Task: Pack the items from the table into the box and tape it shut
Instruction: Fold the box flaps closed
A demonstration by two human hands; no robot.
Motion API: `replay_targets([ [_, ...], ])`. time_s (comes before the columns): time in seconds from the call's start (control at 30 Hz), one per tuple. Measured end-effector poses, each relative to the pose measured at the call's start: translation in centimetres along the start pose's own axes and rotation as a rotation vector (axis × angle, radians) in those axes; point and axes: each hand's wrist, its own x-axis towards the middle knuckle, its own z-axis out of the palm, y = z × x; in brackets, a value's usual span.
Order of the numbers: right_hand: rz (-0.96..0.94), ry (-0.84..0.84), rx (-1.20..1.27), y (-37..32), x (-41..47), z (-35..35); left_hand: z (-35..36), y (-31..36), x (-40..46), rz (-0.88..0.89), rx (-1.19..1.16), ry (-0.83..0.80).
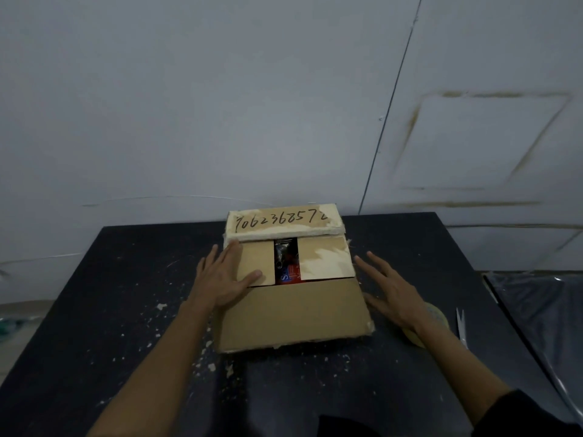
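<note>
While the left hand [226, 276] presses flat on the box [293, 310] at table centre, the right hand [389, 293] hovers open, nearer the tape [437, 313] lying beneath its wrist.

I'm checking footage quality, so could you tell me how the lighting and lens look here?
Head view: dim, flat lighting; wide-angle bend on the wall seam; the cardboard box and its handwritten digits are readable; the scissors are slightly soft near the edge; no glare.
</note>
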Motion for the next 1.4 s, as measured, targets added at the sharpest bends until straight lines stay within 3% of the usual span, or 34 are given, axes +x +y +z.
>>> replay_targets([
  [0.13,0.018,0.015,0.051,0.0,0.0,-1.2,-0.8,0.4,0.0,-0.032,-0.087,-0.039],
  [0.3,0.050,0.128,0.274,-1.7,1.7,-1.9,-4.2,0.2,0.3,-0.184,-0.921,-0.197],
  [0.5,0.109,0.178,0.589,-3.6,5.7,-2.4,-4.8,-0.5,0.6,-0.243,-1.245,-0.149],
  [0.8,0.319,0.131,0.569,-4.2,11.1,-0.1,-1.9,0.5,1.9,-0.240,-0.819,0.213],
  [1.0,0.360,0.010,0.619,-3.9,12.8,1.5,0.2,1.8,4.0,-0.288,-0.662,0.247],
  [1.23,0.400,0.140,0.521,-4.1,12.2,3.2,1.4,1.8,4.0,-0.217,-0.563,0.286],
  [1.4,0.447,0.078,0.345,-4.6,12.5,2.9,1.6,1.9,4.6,-0.179,-0.433,0.205],
])
